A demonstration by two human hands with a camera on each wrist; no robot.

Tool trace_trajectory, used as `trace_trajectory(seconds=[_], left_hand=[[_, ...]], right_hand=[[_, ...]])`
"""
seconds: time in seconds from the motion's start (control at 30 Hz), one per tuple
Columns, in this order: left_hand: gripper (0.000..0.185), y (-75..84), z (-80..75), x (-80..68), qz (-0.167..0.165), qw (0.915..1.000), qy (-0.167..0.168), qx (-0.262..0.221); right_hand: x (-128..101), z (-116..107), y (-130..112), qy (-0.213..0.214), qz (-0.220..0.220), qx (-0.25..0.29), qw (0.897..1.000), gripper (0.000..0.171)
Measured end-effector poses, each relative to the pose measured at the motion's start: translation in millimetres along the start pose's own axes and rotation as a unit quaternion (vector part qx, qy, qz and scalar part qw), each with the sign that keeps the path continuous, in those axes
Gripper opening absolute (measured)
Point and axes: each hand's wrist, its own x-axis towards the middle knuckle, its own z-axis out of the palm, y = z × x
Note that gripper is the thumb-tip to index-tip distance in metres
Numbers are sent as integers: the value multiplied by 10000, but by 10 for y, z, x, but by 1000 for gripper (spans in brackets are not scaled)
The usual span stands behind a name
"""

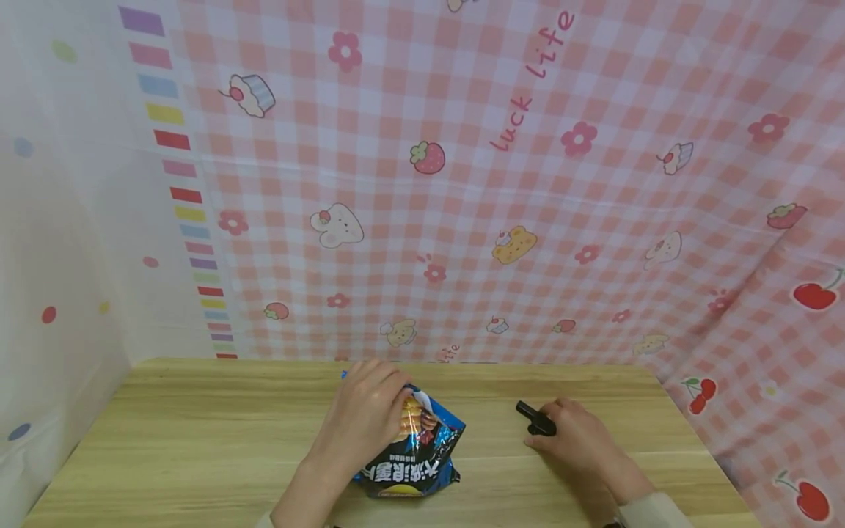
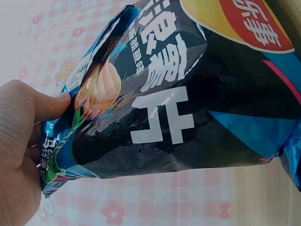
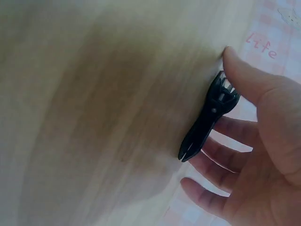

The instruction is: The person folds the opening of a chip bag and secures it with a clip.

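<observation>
A glossy black-and-blue bag of chips is tilted over the wooden table, with white lettering and pictures of chips on its front. My left hand grips its upper end, and in the left wrist view the thumb presses on the front near the crimped edge, with the other fingers mostly hidden behind. To the right, apart from the bag, my right hand holds a small black clip close over the tabletop. The thumb lies at its wider, pronged end, while the fingers curl behind the narrower end.
The wooden table reaches back to a pink checked cloth hanging behind it. Cloth with cherry prints hangs along the right side, and white dotted cloth along the left.
</observation>
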Motion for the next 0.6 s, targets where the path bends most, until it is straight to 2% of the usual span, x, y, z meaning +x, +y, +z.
trace_trajectory(seconds=[0.2, 0.43, 0.6], left_hand=[[18, 6, -3, 3, 5, 10000, -24, 17], [18, 9, -3, 0, -21, 10000, -21, -1], [18, 9, 1, 4, -24, 10000, -30, -16]], right_hand=[[23, -16, 49, -198, 232, 680, 9972, 42], [-1, -81, 46, -400, 382, 968, 9938, 49], [-15, -141, 81, -637, 187, 1085, 9919, 53]])
